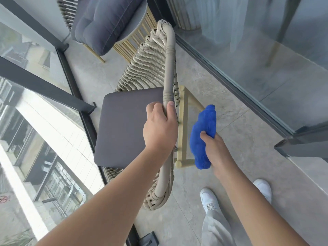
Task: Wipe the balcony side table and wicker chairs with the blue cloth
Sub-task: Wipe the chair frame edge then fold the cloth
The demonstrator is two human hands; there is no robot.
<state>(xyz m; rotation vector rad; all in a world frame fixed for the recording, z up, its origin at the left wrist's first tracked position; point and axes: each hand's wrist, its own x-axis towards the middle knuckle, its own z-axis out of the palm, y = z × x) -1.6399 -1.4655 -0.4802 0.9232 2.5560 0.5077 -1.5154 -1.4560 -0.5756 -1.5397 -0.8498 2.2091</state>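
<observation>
The blue cloth [203,137] is bunched into a long wad, at 3 o'clock of the wicker chair [156,71]. Right hand [215,150] fingers grip it; left hand [160,128] fingers wrap the chair's frame.

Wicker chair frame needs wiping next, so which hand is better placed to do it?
The right hand, probably. It already holds the blue cloth beside the chair's back legs, while the left hand has its grip on the wicker chair top rail, steadying it.
</observation>
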